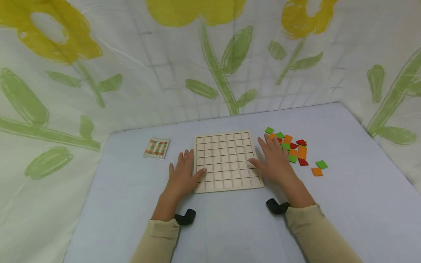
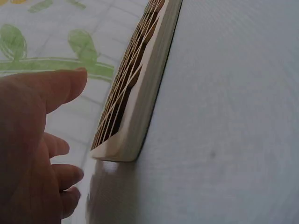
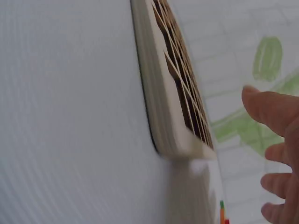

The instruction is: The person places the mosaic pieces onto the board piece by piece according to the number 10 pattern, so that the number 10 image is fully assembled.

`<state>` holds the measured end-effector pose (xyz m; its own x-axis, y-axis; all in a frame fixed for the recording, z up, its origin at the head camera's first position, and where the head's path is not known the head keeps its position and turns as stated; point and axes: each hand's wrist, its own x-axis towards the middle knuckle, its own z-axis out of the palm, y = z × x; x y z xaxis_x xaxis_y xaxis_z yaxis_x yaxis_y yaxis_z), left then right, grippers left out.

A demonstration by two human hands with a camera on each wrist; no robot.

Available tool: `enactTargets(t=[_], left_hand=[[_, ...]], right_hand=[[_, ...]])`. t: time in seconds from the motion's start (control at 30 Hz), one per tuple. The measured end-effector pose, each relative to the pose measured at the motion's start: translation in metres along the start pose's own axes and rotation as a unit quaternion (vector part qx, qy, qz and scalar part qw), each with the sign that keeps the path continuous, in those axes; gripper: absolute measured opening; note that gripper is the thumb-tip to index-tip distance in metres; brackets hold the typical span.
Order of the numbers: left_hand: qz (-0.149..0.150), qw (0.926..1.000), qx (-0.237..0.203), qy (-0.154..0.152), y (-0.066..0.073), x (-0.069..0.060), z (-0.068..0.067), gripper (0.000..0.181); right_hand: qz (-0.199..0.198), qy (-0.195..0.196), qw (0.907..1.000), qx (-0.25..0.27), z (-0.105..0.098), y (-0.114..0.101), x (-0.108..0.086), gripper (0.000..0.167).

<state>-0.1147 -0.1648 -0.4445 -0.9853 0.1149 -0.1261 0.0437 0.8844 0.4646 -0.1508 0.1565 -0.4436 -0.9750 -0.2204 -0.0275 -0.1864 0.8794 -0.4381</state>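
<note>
A square wooden grid board [image 1: 227,190] lies in the middle of the table; its near edge also shows as a pale rim [image 2: 148,93] in the left wrist view and a rim [image 3: 161,93] in the right. My left hand [image 1: 182,177] is at the board's left side, fingers extended, thumb over the edge cells. At the right side my right hand [image 1: 276,162] spreads its fingers, thumb over the board's edge, fingertips near the coloured pieces. Neither hand holds anything. In the wrist views the left hand [image 2: 32,140] and right hand [image 3: 280,149] show relaxed fingers beside the board.
Green, orange and red flat pieces [image 1: 302,152] lie loosely grouped right of the board, partly behind my right hand. A green piece [image 1: 321,164] and an orange piece [image 1: 317,171] lie apart. A patterned card [image 1: 156,148] lies left of the board. A flowered cloth [image 1: 148,91] hangs behind the table.
</note>
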Motion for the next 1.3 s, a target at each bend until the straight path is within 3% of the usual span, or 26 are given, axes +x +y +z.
enactTargets(t=[0.13, 0.27, 0.43, 0.6, 0.77, 0.87, 1.1, 1.3], left_hand=[[0.010, 0.9963, -0.068, -0.052, -0.011, 0.001, 0.002, 0.093], [0.057, 0.9904, -0.097, -0.080, -0.024, 0.000, 0.001, 0.104], [0.104, 0.9860, -0.079, -0.103, -0.033, -0.001, 0.001, 0.117], [0.109, 0.9881, -0.051, -0.095, -0.030, -0.002, 0.002, 0.113], [0.106, 0.9906, -0.050, -0.072, -0.029, -0.003, 0.003, 0.108], [0.105, 0.9916, -0.042, -0.062, -0.028, -0.003, 0.005, 0.107], [0.089, 0.9944, -0.023, -0.052, -0.025, -0.001, 0.008, 0.107], [0.078, 0.9951, -0.028, -0.053, -0.024, -0.002, 0.011, 0.106]], right_hand=[[0.013, 0.011, 0.9997, 0.018, -0.011, 0.015, 0.006, 0.080], [0.025, 0.024, 0.9986, 0.040, -0.023, 0.032, 0.009, 0.067], [0.039, 0.017, 0.9989, 0.018, -0.033, 0.046, 0.020, 0.050], [0.052, -0.004, 0.9979, -0.038, -0.037, 0.051, 0.033, 0.041], [0.063, 0.008, 0.9968, -0.049, -0.043, 0.048, 0.043, 0.037], [0.070, 0.004, 0.9969, -0.035, -0.045, 0.048, 0.048, 0.036], [0.113, -0.044, 0.9921, 0.032, -0.045, 0.050, 0.057, 0.044], [0.089, -0.034, 0.9926, 0.075, -0.039, 0.050, 0.063, 0.032]])
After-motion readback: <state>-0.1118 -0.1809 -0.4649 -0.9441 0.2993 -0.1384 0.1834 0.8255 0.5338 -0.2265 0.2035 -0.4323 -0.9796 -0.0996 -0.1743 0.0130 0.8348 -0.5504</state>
